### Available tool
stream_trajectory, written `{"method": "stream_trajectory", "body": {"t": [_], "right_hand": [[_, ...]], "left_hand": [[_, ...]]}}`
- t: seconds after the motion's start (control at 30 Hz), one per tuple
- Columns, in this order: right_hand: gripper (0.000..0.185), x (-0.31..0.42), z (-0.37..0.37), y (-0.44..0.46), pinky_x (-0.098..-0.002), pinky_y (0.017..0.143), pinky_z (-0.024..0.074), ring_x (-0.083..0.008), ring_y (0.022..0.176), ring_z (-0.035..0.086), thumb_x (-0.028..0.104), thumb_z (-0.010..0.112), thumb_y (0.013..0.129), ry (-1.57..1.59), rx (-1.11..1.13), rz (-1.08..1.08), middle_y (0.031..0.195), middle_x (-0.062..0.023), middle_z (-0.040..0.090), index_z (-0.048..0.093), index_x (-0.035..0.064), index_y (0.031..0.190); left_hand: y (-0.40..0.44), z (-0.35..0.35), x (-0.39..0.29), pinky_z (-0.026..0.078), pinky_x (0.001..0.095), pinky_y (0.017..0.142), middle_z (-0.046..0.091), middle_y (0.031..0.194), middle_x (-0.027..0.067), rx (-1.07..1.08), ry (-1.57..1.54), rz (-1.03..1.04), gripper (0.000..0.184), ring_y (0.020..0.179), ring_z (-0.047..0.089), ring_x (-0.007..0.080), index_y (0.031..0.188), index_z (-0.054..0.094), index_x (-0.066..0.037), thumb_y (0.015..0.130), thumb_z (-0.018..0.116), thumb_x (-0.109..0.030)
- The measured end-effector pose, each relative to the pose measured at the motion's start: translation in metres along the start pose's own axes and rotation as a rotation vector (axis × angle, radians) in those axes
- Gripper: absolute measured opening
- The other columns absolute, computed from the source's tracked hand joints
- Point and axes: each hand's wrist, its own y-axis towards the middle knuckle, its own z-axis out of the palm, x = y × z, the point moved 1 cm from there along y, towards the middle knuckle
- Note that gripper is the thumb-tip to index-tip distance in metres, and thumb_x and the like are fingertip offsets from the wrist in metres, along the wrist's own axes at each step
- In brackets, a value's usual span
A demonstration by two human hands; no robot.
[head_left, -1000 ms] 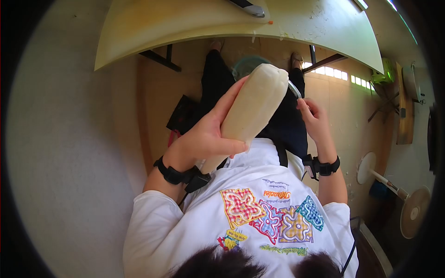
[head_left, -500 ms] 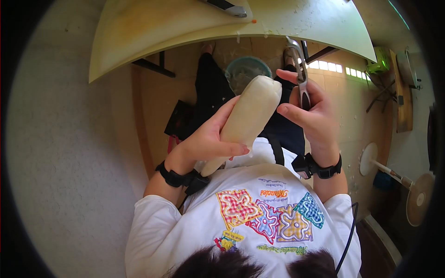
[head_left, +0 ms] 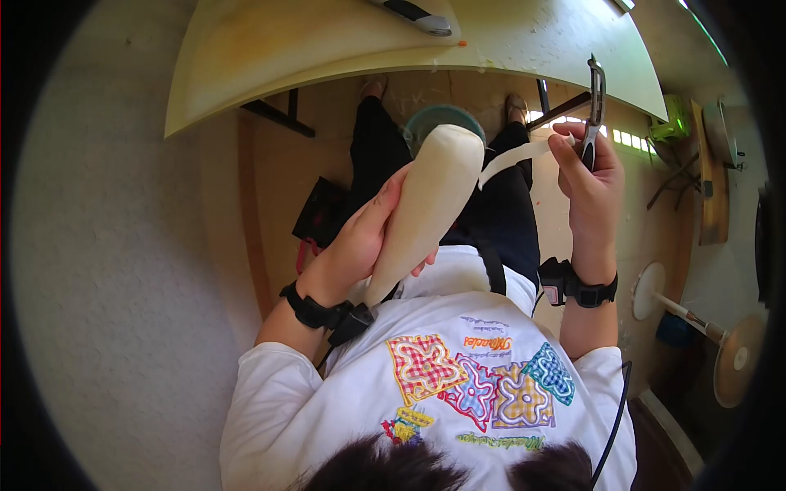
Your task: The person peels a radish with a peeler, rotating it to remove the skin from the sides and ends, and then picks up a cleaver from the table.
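A white daikon radish [head_left: 434,192] lies slanted in my left hand [head_left: 354,237], its thick end pointing away from me and its thin end near my shirt. My left fingers wrap round its side. Out to the right, my right hand [head_left: 596,176] is closed on a vegetable peeler [head_left: 595,110], whose metal head points up. Between thumb and forefinger of that same hand is one end of a pale strip of peel [head_left: 516,157]. The strip stretches left, and its other end hangs close beside the radish; whether it touches cannot be told.
A teal basin [head_left: 446,117] stands on the floor between my feet, partly hidden by the radish. On the table [head_left: 524,41] ahead lies a cutting board [head_left: 327,37] with a knife [head_left: 417,16]. A fan [head_left: 729,352] is at the right.
My right hand has moved right and slightly down with the peeler, away from the radish. A strip of peel now shows in its fingers. The radish has turned slightly in my left hand.
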Motion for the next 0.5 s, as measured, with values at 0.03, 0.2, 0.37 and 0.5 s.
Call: {"method": "stream_trajectory", "body": {"t": [0.03, 0.2, 0.37, 0.5], "right_hand": [[0.023, 0.001, -0.001, 0.0, -0.0188, 0.047, 0.0196, 0.0022, 0.054, 0.035, 0.012, 0.076, 0.089, 0.0, 0.006, 0.0, 0.066, 0.0117, 0.047, 0.069, 0.0036, 0.109], [0.044, -0.003, -0.005, -0.008, -0.0176, 0.049, 0.0226, 0.0014, 0.057, 0.037, 0.014, 0.071, 0.093, 0.052, 0.063, 0.069, 0.067, 0.0099, 0.044, 0.057, 0.0033, 0.133], [0.035, -0.019, -0.007, -0.031, -0.0189, 0.049, 0.0241, -0.0002, 0.056, 0.035, 0.021, 0.059, 0.1, 0.13, 0.225, -0.011, 0.069, 0.0074, 0.045, 0.057, 0.0026, 0.13], [0.015, -0.007, 0.006, -0.054, -0.0226, 0.051, 0.0348, -0.0034, 0.06, 0.048, 0.012, 0.065, 0.094, -0.189, 0.497, -0.076, 0.072, 0.0017, 0.054, 0.065, -0.0012, 0.101]], "left_hand": [[0.001, 0.003, 0.001, 0.054, 0.0312, 0.056, 0.06, 0.112, 0.0132, -0.113, 0.057, 0.007, 0.064, 0.074, 0.065, 0.0202, 0.147, 0.033, -0.01, 0.102, 0.037, -0.055], [0.001, 0.001, -0.004, 0.053, 0.0315, 0.051, 0.061, 0.106, 0.0139, -0.215, 0.008, 0.068, 0.063, 0.072, 0.063, 0.0211, 0.133, 0.05, -0.005, 0.102, 0.035, -0.058], [0.005, -0.004, -0.009, 0.054, 0.0297, 0.052, 0.059, 0.103, 0.0106, -0.286, -0.057, 0.081, 0.056, 0.078, 0.061, 0.0191, 0.13, 0.051, -0.007, 0.099, 0.05, -0.053], [0.014, -0.006, -0.003, 0.053, 0.029, 0.051, 0.059, 0.107, 0.0098, -0.348, -0.094, 0.116, 0.059, 0.076, 0.06, 0.0179, 0.13, 0.051, -0.007, 0.1, 0.045, -0.058]]}}
